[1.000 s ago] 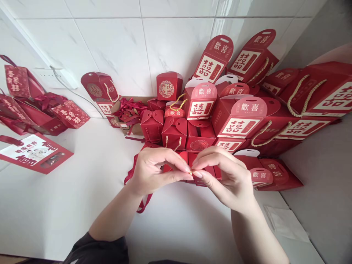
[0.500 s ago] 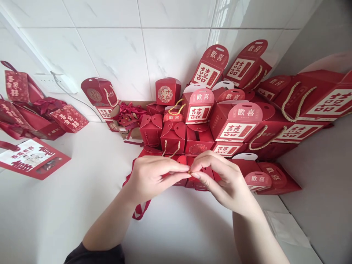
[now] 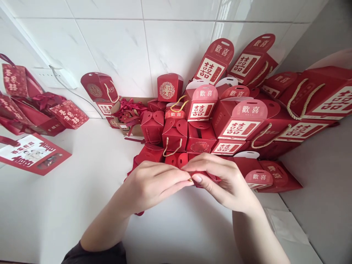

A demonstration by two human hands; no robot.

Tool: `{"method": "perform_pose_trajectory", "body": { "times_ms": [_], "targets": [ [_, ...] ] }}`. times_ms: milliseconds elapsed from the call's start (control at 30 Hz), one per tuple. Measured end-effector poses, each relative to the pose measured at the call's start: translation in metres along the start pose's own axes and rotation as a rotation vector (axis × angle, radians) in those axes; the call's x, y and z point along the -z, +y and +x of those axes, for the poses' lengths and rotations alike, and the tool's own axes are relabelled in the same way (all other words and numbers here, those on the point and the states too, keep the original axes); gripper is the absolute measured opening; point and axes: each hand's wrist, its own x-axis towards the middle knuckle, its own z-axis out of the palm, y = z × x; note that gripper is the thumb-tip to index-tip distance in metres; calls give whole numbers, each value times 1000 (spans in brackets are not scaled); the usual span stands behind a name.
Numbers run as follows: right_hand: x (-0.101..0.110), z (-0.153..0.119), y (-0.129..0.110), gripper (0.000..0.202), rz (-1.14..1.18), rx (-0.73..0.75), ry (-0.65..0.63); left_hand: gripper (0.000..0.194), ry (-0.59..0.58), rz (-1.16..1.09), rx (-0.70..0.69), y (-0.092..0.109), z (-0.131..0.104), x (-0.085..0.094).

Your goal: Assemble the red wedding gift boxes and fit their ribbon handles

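My left hand (image 3: 154,185) is closed in a pinch, with a small gold-coloured piece (image 3: 190,179) showing at its fingertips; its exact kind is too small to tell. My right hand (image 3: 220,179) meets it from the other side, its thumb tip at the gold piece and its curved forefinger reaching over the left fingertips. Behind both hands stand red gift boxes, among them a closed one with a rope handle (image 3: 174,135) and one with a gold round pattern (image 3: 202,141). A bit of red ribbon (image 3: 139,213) shows beneath my left wrist.
Larger red boxes (image 3: 243,123) are stacked toward the right wall. An open cardboard box (image 3: 132,130) holds red ribbons. Several red bags and a picture box (image 3: 52,161) sit at the left, near a wall socket (image 3: 55,77) with a cable. White tiles rise behind the white table (image 3: 82,183).
Both hands have come slightly lower. My right forefinger has spread away from the thumb and over the left fingertips. Less of the red ribbon under my left wrist shows.
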Motion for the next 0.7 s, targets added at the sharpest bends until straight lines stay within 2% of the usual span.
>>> {"method": "perform_pose_trajectory", "body": {
  "times_ms": [167,467,700],
  "targets": [
    [1,-1,0,25,10,52,34,9,-20,-79,29,-1,1,1],
    [0,-2,2,19,-20,78,130,12,-17,-35,73,-2,1,-1],
    [-5,-4,-8,11,142,-183,152,10,1,-110,133,-2,3,-4]
  ]
}}
